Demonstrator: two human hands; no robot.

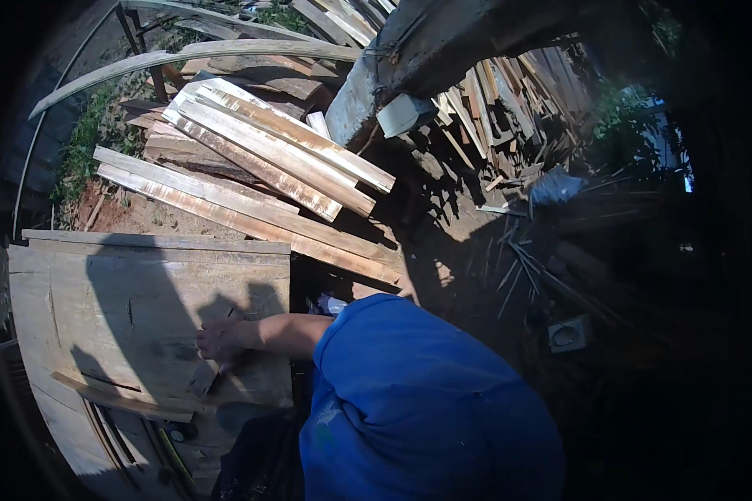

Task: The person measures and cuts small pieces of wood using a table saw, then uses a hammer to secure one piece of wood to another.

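My right arm, in a blue sleeve (pixel 418 376), reaches left across a wide wooden board (pixel 67 292). At its end my right hand (pixel 219 341) rests low over the board, in shadow, with its fingers bent and drawn together. What they hold, if anything, is too dark to make out. Just below the hand is a small dark flat piece (pixel 202 377), which it may be touching. Nearer me, a narrow wooden strip (pixel 121 398) lies slantwise on the board. My left hand does not show.
Long sawn planks (pixel 259 146) are stacked beyond the board, with two more planks (pixel 242 213) just behind its far edge. Thin slats and a yellow strip (pixel 175 459) lie near my dark trousers (pixel 263 463). A thick beam (pixel 426 63) crosses above; offcuts (pixel 510 100) heap behind it.
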